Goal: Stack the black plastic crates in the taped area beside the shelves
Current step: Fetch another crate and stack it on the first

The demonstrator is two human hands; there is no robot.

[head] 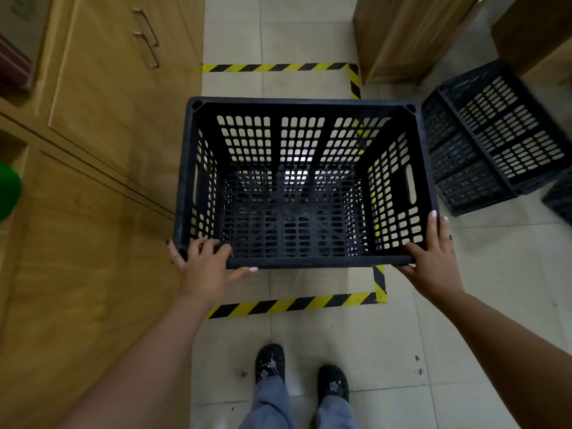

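Held crate: a black plastic crate (305,184), open top facing the camera, held upright at its near corners over the yellow-and-black taped area (291,306) on the floor; the tape's near edge and right side show below and through its slotted walls. Whether its base touches the floor cannot be told.
Left hand: the left hand (205,267) grips the crate's near-left corner, fingers curled over the rim into the inside, thumb stretched along the outside of the near wall.
Right hand: the right hand (433,258) holds the near-right corner, thumb hooked over the rim inside, fingers (433,226) lying fairly straight up the outside of the right wall, below the handle slot.
Other crates: a second black crate (492,137) lies tipped on its side on the tiled floor (309,342) to the right, outside the tape and apart from the held crate; the edge of a further dark crate (558,196) shows at the right border.
Shelves and cabinets: a wooden cabinet (102,125) with metal handles (148,38) runs along the left of the taped area, just beside the held crate; a wooden unit (408,35) stands at the upper right beyond the tape's far corner.
Person: two dark shoes (301,371) and grey trouser legs stand on the tiles just short of the tape's near edge.
Left border: a green object (7,193), blurred.
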